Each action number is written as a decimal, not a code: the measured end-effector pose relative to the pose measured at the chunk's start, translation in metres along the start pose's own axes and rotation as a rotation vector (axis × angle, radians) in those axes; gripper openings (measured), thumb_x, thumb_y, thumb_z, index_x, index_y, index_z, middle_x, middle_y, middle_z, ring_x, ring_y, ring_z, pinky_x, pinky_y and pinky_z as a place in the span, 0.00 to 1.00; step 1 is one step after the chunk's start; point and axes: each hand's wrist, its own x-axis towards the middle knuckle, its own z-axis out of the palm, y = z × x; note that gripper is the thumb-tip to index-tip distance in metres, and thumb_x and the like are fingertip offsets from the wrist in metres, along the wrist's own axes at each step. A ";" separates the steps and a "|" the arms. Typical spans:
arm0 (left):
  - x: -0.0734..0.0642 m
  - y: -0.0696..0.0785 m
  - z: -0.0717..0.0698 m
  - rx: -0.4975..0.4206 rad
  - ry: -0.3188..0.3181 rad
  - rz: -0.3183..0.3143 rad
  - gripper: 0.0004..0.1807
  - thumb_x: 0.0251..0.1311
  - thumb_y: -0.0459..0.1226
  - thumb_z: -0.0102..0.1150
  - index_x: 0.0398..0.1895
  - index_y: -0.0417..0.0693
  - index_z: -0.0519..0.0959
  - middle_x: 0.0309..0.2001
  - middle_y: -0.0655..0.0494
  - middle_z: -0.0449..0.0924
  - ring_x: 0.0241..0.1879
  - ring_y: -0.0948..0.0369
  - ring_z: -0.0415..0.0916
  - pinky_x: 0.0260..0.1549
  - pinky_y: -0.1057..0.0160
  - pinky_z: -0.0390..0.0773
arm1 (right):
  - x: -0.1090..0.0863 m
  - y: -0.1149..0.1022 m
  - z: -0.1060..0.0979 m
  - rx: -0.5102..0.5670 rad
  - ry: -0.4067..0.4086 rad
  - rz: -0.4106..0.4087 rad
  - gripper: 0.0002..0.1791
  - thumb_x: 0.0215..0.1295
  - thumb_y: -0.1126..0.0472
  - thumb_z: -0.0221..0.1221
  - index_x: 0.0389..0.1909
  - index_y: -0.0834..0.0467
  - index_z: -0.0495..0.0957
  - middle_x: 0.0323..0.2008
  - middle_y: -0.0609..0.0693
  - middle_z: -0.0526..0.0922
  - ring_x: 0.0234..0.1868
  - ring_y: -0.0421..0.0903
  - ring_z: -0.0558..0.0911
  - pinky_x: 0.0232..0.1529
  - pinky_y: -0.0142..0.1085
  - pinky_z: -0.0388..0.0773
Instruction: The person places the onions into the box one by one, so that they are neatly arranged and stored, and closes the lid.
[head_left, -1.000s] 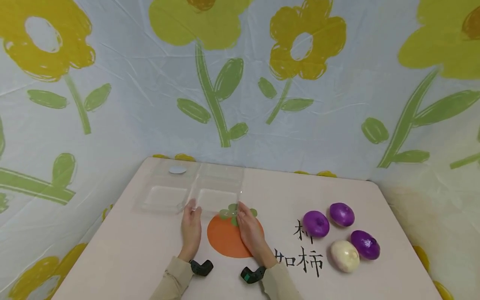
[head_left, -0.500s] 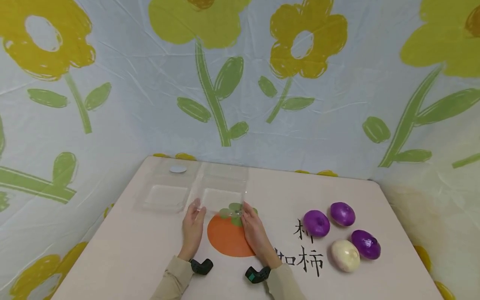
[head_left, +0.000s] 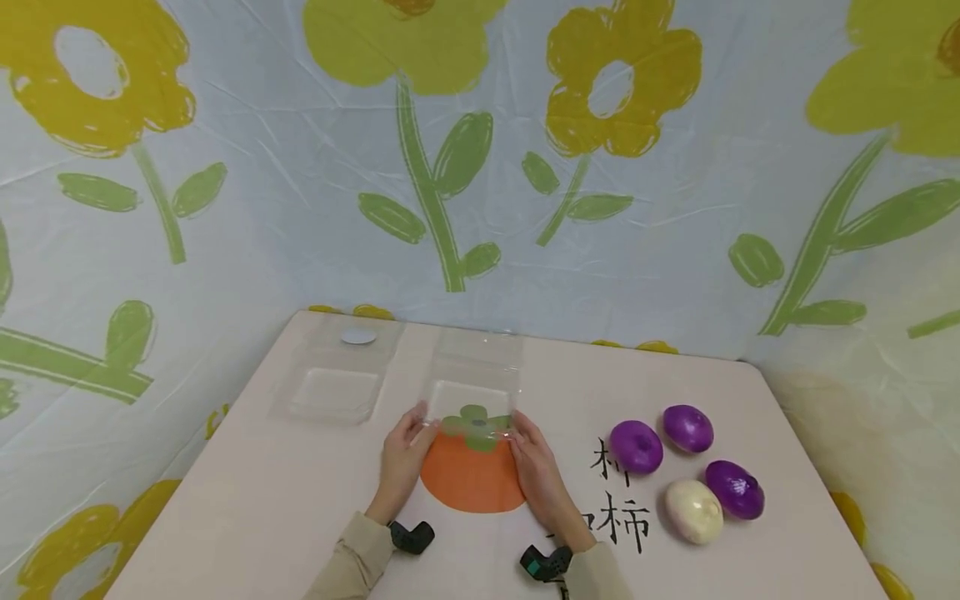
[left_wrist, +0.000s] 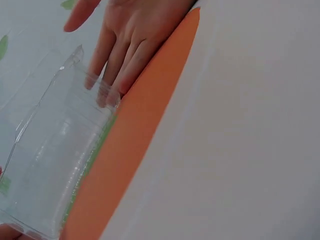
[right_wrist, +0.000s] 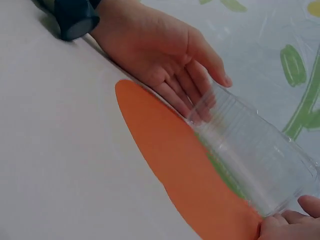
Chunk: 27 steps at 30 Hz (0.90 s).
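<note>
Left hand (head_left: 401, 463) and right hand (head_left: 540, 471) have shifted rightwards since the earlier frame, along with the plastic box (head_left: 472, 398) between them, so that a strip of worktop (head_left: 409, 367) now parts it from the second box (head_left: 339, 393). From the head, the plastic box stands open in front of the person, one hand at each near corner, and the green leaves (head_left: 477, 421) printed on the worktop show through it, just above an orange fruit print (head_left: 474, 479). A white disc (head_left: 358, 335) lies in the far half of the second box. Well to the right sit three purple onions (head_left: 636, 447) and one white onion (head_left: 693, 511), close together. From the left wrist, the right hand's fingers are straight and reach the end of the box, tips visible through the plastic, with the thumb held apart. Only a little of the left hand shows in the lower corner. From the right wrist, the left hand's fingers are nearly straight too, touching the other end, its thumb spread away near the upper corner
</note>
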 end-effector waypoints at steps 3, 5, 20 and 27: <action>-0.003 0.000 0.011 0.023 0.008 0.025 0.31 0.63 0.43 0.67 0.67 0.40 0.72 0.67 0.44 0.70 0.63 0.47 0.72 0.60 0.54 0.74 | -0.005 -0.003 -0.007 -0.042 0.019 -0.001 0.34 0.79 0.63 0.41 0.76 0.70 0.36 0.78 0.65 0.36 0.78 0.58 0.38 0.75 0.36 0.45; -0.006 -0.002 0.018 0.041 0.003 0.036 0.32 0.62 0.43 0.68 0.66 0.40 0.72 0.66 0.44 0.71 0.61 0.47 0.73 0.59 0.54 0.75 | -0.008 -0.005 -0.013 -0.069 0.035 -0.012 0.34 0.79 0.63 0.41 0.76 0.70 0.37 0.77 0.65 0.36 0.78 0.59 0.38 0.74 0.32 0.48; -0.004 0.004 0.024 0.051 -0.124 0.071 0.25 0.66 0.40 0.63 0.61 0.34 0.74 0.56 0.39 0.77 0.54 0.48 0.80 0.52 0.62 0.80 | -0.022 -0.009 -0.024 -0.290 0.227 -0.018 0.31 0.79 0.59 0.47 0.76 0.63 0.50 0.78 0.58 0.48 0.78 0.54 0.45 0.72 0.41 0.48; 0.005 0.000 0.012 0.239 -0.180 0.212 0.34 0.67 0.46 0.62 0.72 0.44 0.66 0.69 0.48 0.68 0.67 0.49 0.66 0.65 0.45 0.66 | -0.024 -0.010 -0.022 -0.286 0.257 -0.036 0.30 0.78 0.60 0.47 0.75 0.64 0.52 0.77 0.59 0.50 0.78 0.56 0.47 0.69 0.28 0.56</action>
